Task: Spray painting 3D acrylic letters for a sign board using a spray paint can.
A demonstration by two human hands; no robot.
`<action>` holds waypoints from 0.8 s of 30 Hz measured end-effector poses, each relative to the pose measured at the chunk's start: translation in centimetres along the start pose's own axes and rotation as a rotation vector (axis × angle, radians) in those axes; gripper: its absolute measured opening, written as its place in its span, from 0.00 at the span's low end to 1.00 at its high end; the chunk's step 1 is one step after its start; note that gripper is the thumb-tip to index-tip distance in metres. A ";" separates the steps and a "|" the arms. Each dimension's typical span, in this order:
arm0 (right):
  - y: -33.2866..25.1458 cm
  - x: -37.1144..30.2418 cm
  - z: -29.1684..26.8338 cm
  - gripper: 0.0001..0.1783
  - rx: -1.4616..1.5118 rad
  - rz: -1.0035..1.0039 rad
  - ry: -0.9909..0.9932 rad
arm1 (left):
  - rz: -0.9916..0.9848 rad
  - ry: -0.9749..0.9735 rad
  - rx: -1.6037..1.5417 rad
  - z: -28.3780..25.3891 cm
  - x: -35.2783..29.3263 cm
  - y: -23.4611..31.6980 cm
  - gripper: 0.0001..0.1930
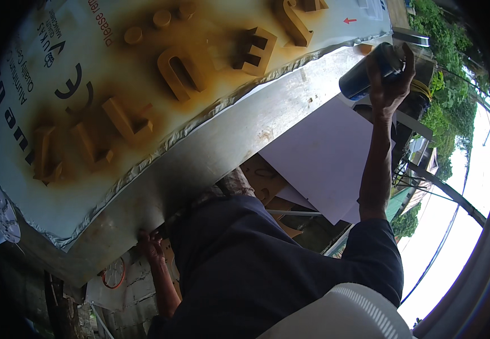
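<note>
"What's around you over the link?"
"I've got greenery point(451, 101) at the upper right, and a grey curved beam point(448, 191) below it, crossing in front of the bright sky point(459, 254)."
"And nearer the middle?"
"A large pale sheet point(329, 152) right of centre, overlapping a brown board point(273, 189)."
"Lower left?"
"An orange ring point(124, 272); it's too dim for me to say what kind."

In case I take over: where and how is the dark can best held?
Hold the dark can around its exposed lower-left body, probably from the left: it is a tilted cylinder, and the right grip covers its upper-right end.
</note>
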State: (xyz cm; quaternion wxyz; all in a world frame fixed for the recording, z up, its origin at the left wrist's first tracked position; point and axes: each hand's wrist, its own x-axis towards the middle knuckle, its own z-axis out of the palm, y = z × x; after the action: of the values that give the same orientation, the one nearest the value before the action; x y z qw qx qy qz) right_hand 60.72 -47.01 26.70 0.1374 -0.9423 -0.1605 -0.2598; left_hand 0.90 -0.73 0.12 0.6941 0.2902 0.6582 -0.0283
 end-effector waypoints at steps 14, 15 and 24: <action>-6.8 -6.9 -5.0 0.40 1.221 0.972 0.183 | 0.051 -0.061 -0.020 0.7 1.6 -0.5 0.17; -4.9 -6.1 -5.0 0.39 1.292 1.253 0.237 | 0.067 -0.026 0.019 0.9 1.5 -0.5 0.16; -6.1 -7.6 -7.9 0.39 1.383 0.697 0.089 | 0.141 0.000 0.027 2.7 0.3 0.3 0.07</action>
State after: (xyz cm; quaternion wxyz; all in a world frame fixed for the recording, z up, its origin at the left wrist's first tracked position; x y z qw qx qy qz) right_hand 48.73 -45.87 30.27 0.7743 -0.6273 0.0252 -0.0798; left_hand 3.52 -1.57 -0.16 0.6903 0.3451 0.6358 0.0118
